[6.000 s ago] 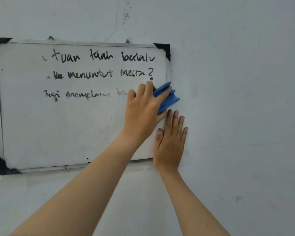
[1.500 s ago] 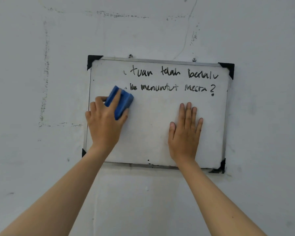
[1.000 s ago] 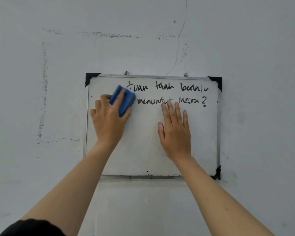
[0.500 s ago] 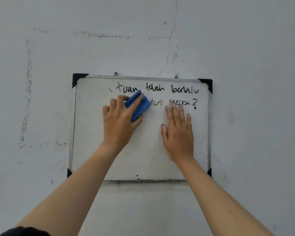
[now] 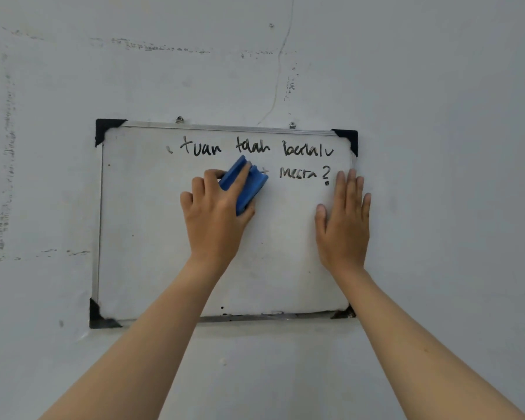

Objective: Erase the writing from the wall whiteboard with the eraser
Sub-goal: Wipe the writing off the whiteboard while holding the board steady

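Note:
A small whiteboard with a metal frame and black corner caps hangs on the wall. Black handwriting runs along its top line, and a shorter piece of writing ending in a question mark sits on the second line at the right. My left hand presses a blue eraser against the board in the middle of the second line. My right hand lies flat with fingers together on the board's right edge, just below the question mark.
The wall around the board is pale grey with scuff marks, old tape lines at the left and a thin crack above. Two small hooks hold the board's top edge.
My left hand has slid the eraser to the right along the second line, wiping away its left and middle words. My right hand has shifted right to the board's edge.

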